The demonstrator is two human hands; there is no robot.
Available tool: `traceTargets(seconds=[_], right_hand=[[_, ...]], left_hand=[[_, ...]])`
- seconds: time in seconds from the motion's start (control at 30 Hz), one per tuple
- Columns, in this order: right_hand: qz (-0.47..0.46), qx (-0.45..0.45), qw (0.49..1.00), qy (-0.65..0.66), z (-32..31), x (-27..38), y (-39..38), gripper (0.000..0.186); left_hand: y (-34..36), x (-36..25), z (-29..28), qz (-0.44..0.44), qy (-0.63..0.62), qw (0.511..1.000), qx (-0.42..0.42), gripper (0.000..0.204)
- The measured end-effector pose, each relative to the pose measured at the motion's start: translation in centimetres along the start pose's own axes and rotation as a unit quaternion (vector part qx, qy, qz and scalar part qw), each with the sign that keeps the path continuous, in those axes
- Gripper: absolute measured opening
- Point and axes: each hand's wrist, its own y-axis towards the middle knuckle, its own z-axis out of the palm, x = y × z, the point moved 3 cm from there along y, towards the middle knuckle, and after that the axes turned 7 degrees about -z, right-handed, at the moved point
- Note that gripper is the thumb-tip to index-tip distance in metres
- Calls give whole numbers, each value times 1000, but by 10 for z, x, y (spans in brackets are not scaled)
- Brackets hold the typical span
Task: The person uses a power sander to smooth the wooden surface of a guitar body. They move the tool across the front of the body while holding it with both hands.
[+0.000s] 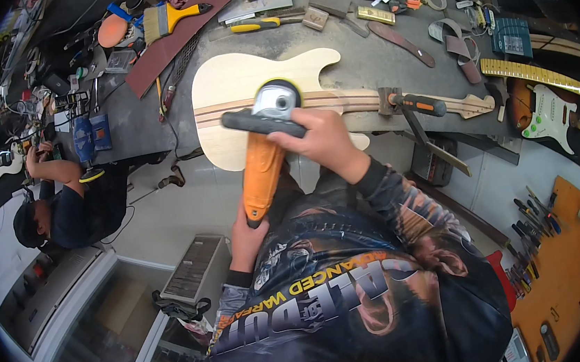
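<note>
An orange power sander with a round yellow-edged pad is in both my hands. My right hand is closed round its black side handle. Lower down, my left hand grips the rear end of the orange housing. The pad end is over a pale wooden guitar body on the bench; whether it touches the wood I cannot tell. A striped neck runs right from the body to a headstock. Across the neck lies a tool with a black and orange handle.
Behind the guitar are a yellow-handled brush, a yellow-handled tool and several blocks. To the right stands a sunburst guitar body with a white pickguard. Another person works at the left. A blue power tool hangs nearby.
</note>
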Motion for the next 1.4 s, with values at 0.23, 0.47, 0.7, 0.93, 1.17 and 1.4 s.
traceTargets(seconds=[0.23,0.47,0.7,0.93,1.17,1.4], right_hand=[[-48,33,998,16,76,27,49,62],[-35,12,998,40,59,9,46,66],[20,6,1000,21,-15,-13,1,58],[86,43,995,33,-45,-8,-35,45],[14,86,995,41,30,20,17,50],[-103,124,986,35,132,63,57,64]], left_hand=[[-22,17,-8,-186,-118,970,-101,33],[-10,7,-9,-183,-120,971,-100,22],[-6,-12,19,-117,-16,992,-39,40],[-15,-19,22,-41,-12,999,20,50],[-27,12,3,-88,-66,992,-56,41],[-44,66,-32,-183,-98,970,-128,31]])
